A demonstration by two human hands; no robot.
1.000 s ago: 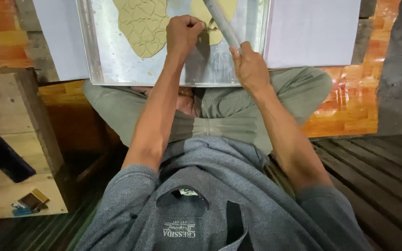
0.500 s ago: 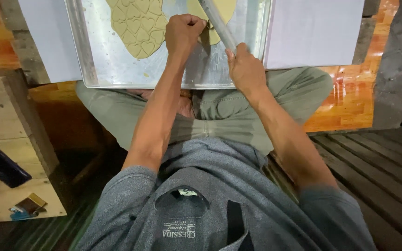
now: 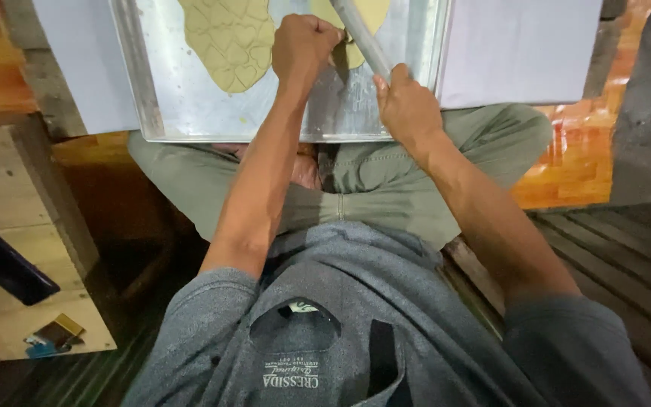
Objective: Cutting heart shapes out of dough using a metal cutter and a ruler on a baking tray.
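1. On the far side of the head view, a metal tray (image 3: 190, 120) rests across the seated person's knees, with pale sheets beside it to the left (image 3: 77, 60) and right (image 3: 521, 45).
2. Dough (image 3: 231, 41), rolled flat and scored with curved outlines, lies on the far left part of the tray; a second patch (image 3: 367, 11) shows at the far edge, right of the left hand.
3. Left hand (image 3: 304, 44): fingers curled shut into a fist at the dough's right edge, seemingly pinching a small cutter or a scrap. What it holds cannot be told.
4. Right hand (image 3: 408, 105): fingers wrapped round the near end of a grey rod (image 3: 363, 41), which slants away to the far left over the tray.
5. Judgement on technique: the tray sits on the lap only, so pressure is best sent straight down to avoid tipping it. Keeping the rod lifted off the scored dough would spare the outlines, and pieces should come free cleanly if worked from the edge inward.
6. Near left: a wooden box (image 3: 16, 249) carries a dark phone (image 3: 9, 265), well apart from the work.
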